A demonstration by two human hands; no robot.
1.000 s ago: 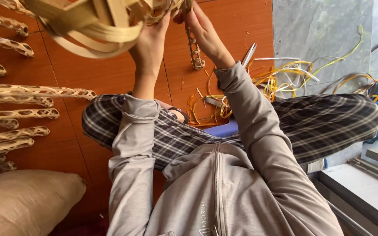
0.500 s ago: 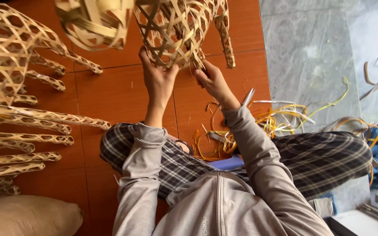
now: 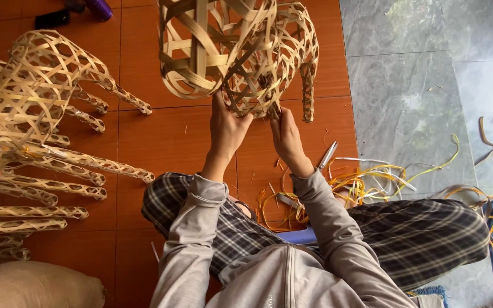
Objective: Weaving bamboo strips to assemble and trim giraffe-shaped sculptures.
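A woven bamboo figure (image 3: 241, 51) with an open lattice body and a thin woven leg (image 3: 308, 85) is held up over the orange tiled floor. My left hand (image 3: 226, 128) grips its lower edge from beneath. Just to the right, my right hand (image 3: 285, 136) pinches the strips at the same bottom rim. Both arms wear grey sleeves, above crossed legs in plaid trousers.
Several finished woven bamboo figures (image 3: 27, 114) with long legs lie at the left. Loose yellow and orange strips (image 3: 366, 182) pile by my right knee, with a metal tool (image 3: 327, 155) among them. A tan sack (image 3: 29, 285) sits bottom left, a purple object (image 3: 99, 8) at the top.
The view has tilted so the whole figure and the pile at the left show. Both hands stay on the figure's lower rim, which has turned a little.
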